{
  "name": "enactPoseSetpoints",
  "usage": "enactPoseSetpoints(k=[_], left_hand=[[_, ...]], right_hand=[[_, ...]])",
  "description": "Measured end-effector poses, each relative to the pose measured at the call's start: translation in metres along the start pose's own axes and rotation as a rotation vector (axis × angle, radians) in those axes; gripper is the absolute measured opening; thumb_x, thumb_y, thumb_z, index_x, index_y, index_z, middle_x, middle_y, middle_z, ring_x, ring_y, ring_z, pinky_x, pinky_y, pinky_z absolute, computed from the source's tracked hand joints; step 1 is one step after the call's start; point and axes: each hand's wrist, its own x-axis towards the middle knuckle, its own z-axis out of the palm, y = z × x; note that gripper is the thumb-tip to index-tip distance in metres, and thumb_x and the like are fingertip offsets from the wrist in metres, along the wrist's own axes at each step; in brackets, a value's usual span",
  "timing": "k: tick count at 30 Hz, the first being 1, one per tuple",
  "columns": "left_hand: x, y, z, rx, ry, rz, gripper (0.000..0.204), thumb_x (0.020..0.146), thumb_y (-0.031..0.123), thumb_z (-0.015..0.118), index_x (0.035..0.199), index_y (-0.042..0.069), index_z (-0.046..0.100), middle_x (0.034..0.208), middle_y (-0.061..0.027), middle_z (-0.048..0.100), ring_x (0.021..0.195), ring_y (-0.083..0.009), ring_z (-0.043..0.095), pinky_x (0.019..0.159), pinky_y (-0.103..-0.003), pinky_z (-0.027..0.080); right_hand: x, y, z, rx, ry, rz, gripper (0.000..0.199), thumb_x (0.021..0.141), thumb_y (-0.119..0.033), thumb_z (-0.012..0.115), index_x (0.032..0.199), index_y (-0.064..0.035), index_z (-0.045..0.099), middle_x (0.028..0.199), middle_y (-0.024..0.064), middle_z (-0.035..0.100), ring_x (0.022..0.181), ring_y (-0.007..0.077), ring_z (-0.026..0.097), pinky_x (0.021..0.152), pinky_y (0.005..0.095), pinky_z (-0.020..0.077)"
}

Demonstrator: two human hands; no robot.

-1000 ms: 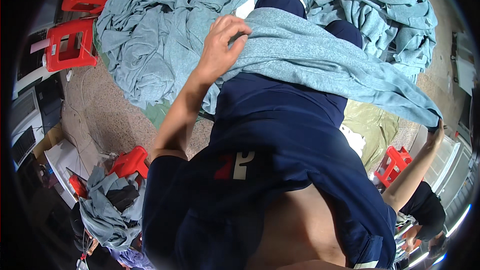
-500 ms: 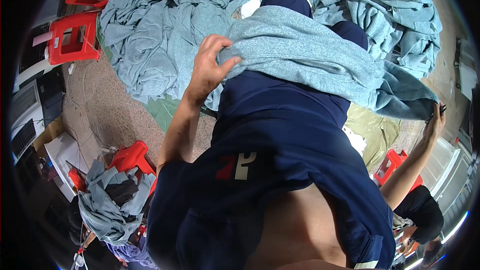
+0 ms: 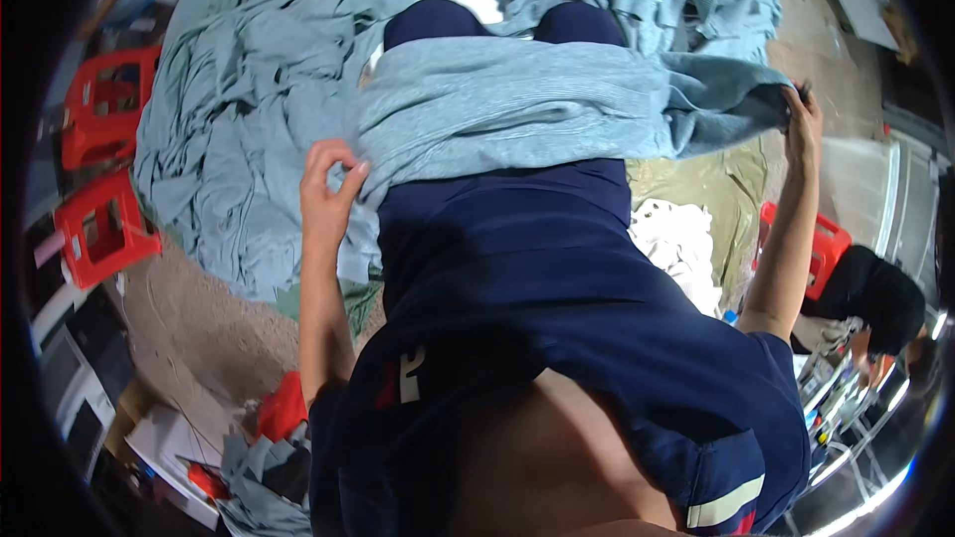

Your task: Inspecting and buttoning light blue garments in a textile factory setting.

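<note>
Grey-blue cloth (image 3: 537,104) lies stretched across the person's knees, just above the dark blue shorts (image 3: 517,268). The left hand (image 3: 326,189) holds the left corner of this cloth, with the fingers (image 3: 350,175) closed in a pinch on the edge. The right hand (image 3: 802,119) is at the far right end of the cloth, the arm reaching out long; its fingers are closed around the bunched end there. So the cloth is pulled wide between both hands and looks mostly flat in the middle, but the right end is crumpled and no fold is made yet. I judge the spreading is nearly done and the folding remains.

Beyond the cloth, on the floor, lies a large heap of similar cloths (image 3: 239,119). Left of this heap stand red plastic stools (image 3: 99,179). Right of the cloth, past the right arm, another person in black (image 3: 875,293) sits low.
</note>
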Motion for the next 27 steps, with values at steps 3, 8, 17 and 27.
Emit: enactPoseSetpoints(k=[3, 8, 17, 27], left_hand=[[-0.002, 0.006, 0.003, -0.126, 0.032, -0.146, 0.024, 0.077, 0.004, 0.072, 0.095, 0.002, 0.057, 0.095, -0.0049, 0.054, 0.089, -0.0155, 0.05, 0.083, -0.027, 0.041], [-0.01, 0.011, 0.002, 0.077, 0.086, -0.021, 0.017, 0.079, 0.002, 0.071, 0.088, 0.0, 0.057, 0.083, -0.0061, 0.054, 0.078, -0.018, 0.05, 0.075, -0.029, 0.043], [-0.013, 0.012, 0.01, 0.273, 0.065, 0.073, 0.011, 0.084, 0.004, 0.066, 0.09, -0.001, 0.058, 0.091, -0.011, 0.059, 0.085, -0.0243, 0.054, 0.08, -0.033, 0.043], [-0.028, 0.125, -0.146, -0.264, -0.144, 0.417, 0.018, 0.072, 0.02, 0.064, 0.066, 0.005, 0.056, 0.057, -0.0072, 0.051, 0.052, -0.0173, 0.051, 0.054, -0.034, 0.045]], right_hand=[[0.003, 0.018, -0.01, 0.033, -0.001, -0.015, 0.021, 0.089, -0.015, 0.066, 0.107, -0.0043, 0.066, 0.095, -0.0017, 0.065, 0.087, 0.0084, 0.056, 0.079, 0.0222, 0.0408], [-0.007, 0.032, -0.014, 0.069, 0.083, 0.009, 0.019, 0.09, -0.015, 0.065, 0.105, -0.0043, 0.067, 0.091, -0.0018, 0.065, 0.081, 0.0085, 0.057, 0.075, 0.0216, 0.0418], [-0.008, 0.073, -0.04, 0.171, 0.225, 0.044, 0.022, 0.089, -0.014, 0.066, 0.106, 0.0009, 0.066, 0.092, 0.0014, 0.065, 0.079, 0.0095, 0.057, 0.073, 0.0225, 0.0445], [-0.011, 0.073, -0.274, 0.45, 0.239, -0.14, 0.028, 0.094, -0.02, 0.058, 0.112, 0.0013, 0.061, 0.102, 0.0089, 0.065, 0.098, 0.0209, 0.062, 0.095, 0.0362, 0.0452]])
